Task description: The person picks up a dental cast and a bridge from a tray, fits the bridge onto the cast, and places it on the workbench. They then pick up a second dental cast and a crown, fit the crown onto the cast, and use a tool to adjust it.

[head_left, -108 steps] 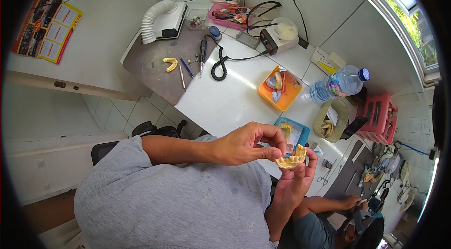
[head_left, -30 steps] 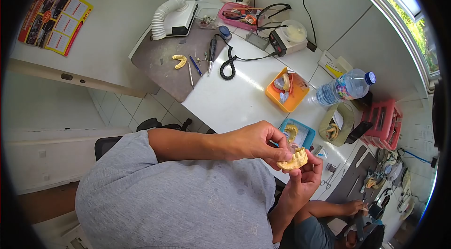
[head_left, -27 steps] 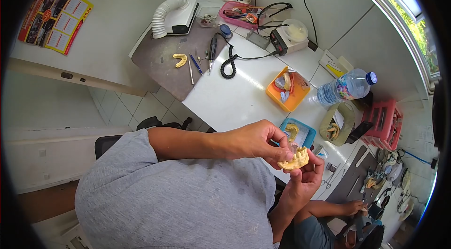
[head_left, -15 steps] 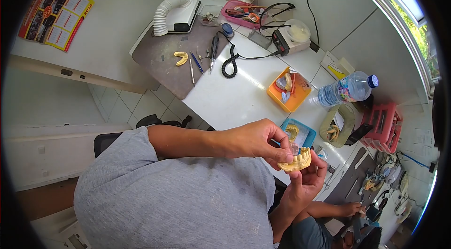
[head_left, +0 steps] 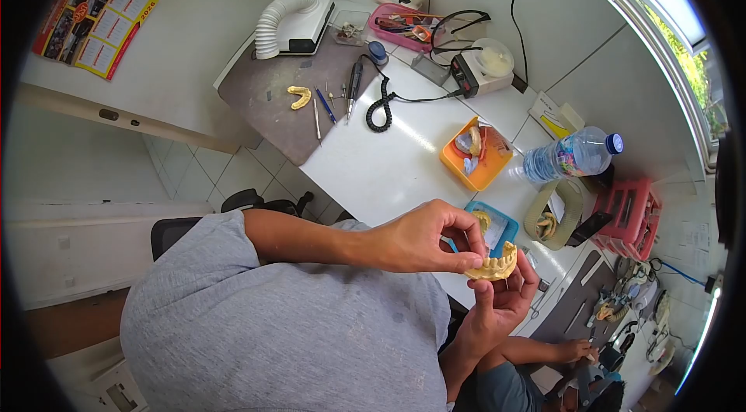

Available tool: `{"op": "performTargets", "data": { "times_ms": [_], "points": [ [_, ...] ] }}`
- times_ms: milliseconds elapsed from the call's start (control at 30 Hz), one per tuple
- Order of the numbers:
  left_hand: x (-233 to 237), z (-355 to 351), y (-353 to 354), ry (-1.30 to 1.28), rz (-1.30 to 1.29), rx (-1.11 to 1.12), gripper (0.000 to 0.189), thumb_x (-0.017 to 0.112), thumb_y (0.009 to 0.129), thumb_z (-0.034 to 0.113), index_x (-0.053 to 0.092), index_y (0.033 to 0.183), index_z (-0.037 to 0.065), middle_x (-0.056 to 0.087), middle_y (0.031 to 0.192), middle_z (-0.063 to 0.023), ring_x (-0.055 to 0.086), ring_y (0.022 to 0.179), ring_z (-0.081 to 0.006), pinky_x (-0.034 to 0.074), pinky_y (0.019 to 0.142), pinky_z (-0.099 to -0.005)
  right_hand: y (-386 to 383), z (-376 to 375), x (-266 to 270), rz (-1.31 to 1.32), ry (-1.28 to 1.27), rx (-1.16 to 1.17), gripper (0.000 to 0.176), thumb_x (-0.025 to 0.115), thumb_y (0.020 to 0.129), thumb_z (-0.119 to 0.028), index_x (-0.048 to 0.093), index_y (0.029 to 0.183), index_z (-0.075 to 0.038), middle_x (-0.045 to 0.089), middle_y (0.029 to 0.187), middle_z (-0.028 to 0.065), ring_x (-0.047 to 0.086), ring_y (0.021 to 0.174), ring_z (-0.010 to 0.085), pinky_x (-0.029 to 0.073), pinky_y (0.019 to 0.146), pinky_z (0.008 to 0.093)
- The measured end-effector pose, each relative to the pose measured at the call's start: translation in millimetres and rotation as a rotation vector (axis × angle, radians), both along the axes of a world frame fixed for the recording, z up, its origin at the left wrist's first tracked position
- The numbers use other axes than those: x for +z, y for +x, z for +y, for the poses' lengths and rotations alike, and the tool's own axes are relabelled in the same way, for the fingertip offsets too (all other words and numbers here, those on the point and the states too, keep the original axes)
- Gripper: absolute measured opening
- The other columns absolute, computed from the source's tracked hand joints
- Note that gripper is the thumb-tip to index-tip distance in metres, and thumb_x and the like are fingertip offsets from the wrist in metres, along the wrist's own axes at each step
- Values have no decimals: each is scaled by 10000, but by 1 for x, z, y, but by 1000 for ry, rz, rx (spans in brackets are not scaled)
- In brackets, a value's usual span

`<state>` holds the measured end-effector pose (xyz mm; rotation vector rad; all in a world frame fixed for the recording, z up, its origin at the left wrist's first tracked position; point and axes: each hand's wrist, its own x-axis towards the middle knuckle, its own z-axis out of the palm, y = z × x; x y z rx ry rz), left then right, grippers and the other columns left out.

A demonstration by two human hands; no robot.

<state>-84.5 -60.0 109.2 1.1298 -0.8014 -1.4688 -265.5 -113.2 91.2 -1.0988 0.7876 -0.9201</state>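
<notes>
My right hand [head_left: 497, 315] holds a yellowish plaster dental model [head_left: 497, 264] between thumb and fingers, its row of teeth facing up. My left hand [head_left: 435, 237] reaches in from the left, its thumb and fingers closed together at the model's left end. What lies between those fingertips is too small or hidden to name. Just behind the hands is a blue tray [head_left: 505, 219] with another yellowish model [head_left: 484, 221] in it, partly covered by my left fingers.
An orange box [head_left: 475, 170], a water bottle [head_left: 571, 154], a green basket [head_left: 571, 206] and a red container [head_left: 629, 218] stand beyond. A handpiece [head_left: 353, 86] and a plaster arch [head_left: 299, 97] lie upper left. A co-worker's hand [head_left: 576, 350] is lower right.
The small clear, pinkish thing seen by my left fingertips is no longer visible. My left fingers have come lower and closer to the model, whose teeth show more.
</notes>
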Motion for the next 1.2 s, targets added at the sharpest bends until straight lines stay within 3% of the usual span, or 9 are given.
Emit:
{"op": "performTargets", "data": {
  "times_ms": [400, 500, 600, 667, 767, 1200],
  "points": [
    [3, -1, -1, 39, 42, -41, 198, 698, 912, 149, 613, 1004, -4, 620, 998, -45, 610, 940, -102, 567, 820, -267, 1, 4, -3, 23, -31, -43, 637, 821, 800, -114, 457, 1308, 14, 618, 1170, 161, 643, 1042, 195, 540, 898, 298],
    [11, -1, -3, 37, -49, -20, 173, 705, 895, 123, 620, 986, 4, 630, 994, -47, 618, 941, -106, 568, 804, -273, 3, 5, -3, 46, -73, -73, 659, 818, 802, -106, 438, 1328, 9, 614, 1178, 172, 647, 1043, 204, 540, 902, 304],
    [13, -1, -8, -128, -247, 81, 159, 733, 849, 80, 632, 955, 19, 646, 999, -66, 638, 936, -134, 563, 785, -272, 3, 7, -4, -4, -80, -90, 654, 800, 827, -147, 405, 1329, -6, 619, 1177, 199, 653, 1057, 230, 548, 917, 337],
    [10, -1, -10, -385, -510, 184, 188, 770, 799, 60, 647, 940, 35, 656, 1020, -82, 655, 925, -182, 554, 779, -277, 2, 6, -5, -91, -62, -91, 632, 785, 844, -170, 394, 1315, -17, 621, 1175, 212, 654, 1065, 246, 553, 922, 357],
    [7, -3, -12, -557, -607, 210, 240, 799, 762, 58, 658, 955, 43, 661, 1043, -87, 655, 933, -223, 548, 785, -301, -1, 6, -5, -169, -42, -97, 593, 760, 868, -218, 377, 1286, -40, 624, 1169, 236, 653, 1079, 277, 559, 932, 394],
    [13, 0, -12, -523, -458, 139, 298, 813, 746, 63, 675, 1009, 42, 651, 1116, -95, 646, 1027, -238, 547, 850, -333, -3, 8, -5, -195, -36, -123, 642, 776, 845, -298, 359, 1273, -60, 619, 1154, 255, 635, 1089, 310, 526, 971, 440]
  ]
}}
